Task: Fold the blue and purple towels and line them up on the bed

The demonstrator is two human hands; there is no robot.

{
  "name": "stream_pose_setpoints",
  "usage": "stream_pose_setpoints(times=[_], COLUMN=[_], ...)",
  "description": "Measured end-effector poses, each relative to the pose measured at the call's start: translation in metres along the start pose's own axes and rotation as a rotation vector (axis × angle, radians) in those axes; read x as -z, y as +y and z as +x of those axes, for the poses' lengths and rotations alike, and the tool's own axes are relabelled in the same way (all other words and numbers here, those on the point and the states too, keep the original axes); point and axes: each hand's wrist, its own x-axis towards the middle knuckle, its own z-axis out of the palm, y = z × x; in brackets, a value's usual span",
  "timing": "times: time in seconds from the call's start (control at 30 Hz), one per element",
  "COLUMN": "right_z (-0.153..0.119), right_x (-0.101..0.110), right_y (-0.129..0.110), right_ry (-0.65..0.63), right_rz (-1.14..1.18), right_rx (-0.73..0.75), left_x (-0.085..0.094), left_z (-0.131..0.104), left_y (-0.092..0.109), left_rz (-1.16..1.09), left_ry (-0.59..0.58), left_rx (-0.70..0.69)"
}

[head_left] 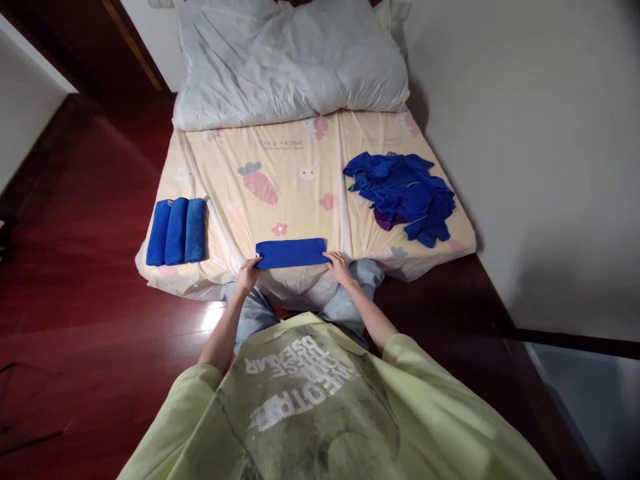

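Blue cloth [291, 254], left hand [248, 273] pinching, right hand [340, 268] likewise

A blue cloth [291, 253], folded into a flat, narrow strip, lies crosswise before me at the near edge of the bed [305, 207], its ends in my left hand [248, 275] and right hand [340, 269].

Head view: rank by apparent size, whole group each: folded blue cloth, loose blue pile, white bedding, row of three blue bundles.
1. White bedding
2. Loose blue pile
3. Row of three blue bundles
4. Folded blue cloth

No near-ties.
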Motion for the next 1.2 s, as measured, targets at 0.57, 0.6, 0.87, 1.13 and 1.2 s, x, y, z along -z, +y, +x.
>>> stream_pose_setpoints(times=[0.57, 0.6, 0.87, 1.13, 1.2], right_z=[0.056, 0.059, 0.071, 0.081, 0.081], right_x=[-0.008, -0.007, -0.003, 0.000, 0.001], right_y=[0.003, 0.002, -0.003, -0.005, -0.009], right_ry=[-0.011, -0.032, -0.061, -0.076, -0.045], right_rz=[-0.194, -0.207, -0.214, -0.167, -0.174], right_rx=[-0.401, -0.420, -0.502, -0.596, -0.583], left_x=[0.018, 0.021, 0.028, 0.019, 0.016], left_z=[0.061, 0.066, 0.079, 0.084, 0.082], left_y=[0.023, 0.024, 0.026, 0.021, 0.022], left_rz=[0.062, 0.071, 0.127, 0.102, 0.152], left_ry=[-0.027, -0.049, -0.156, -0.091, -0.060], left_rx=[0.389, 0.398, 0.531, 0.582, 0.534])
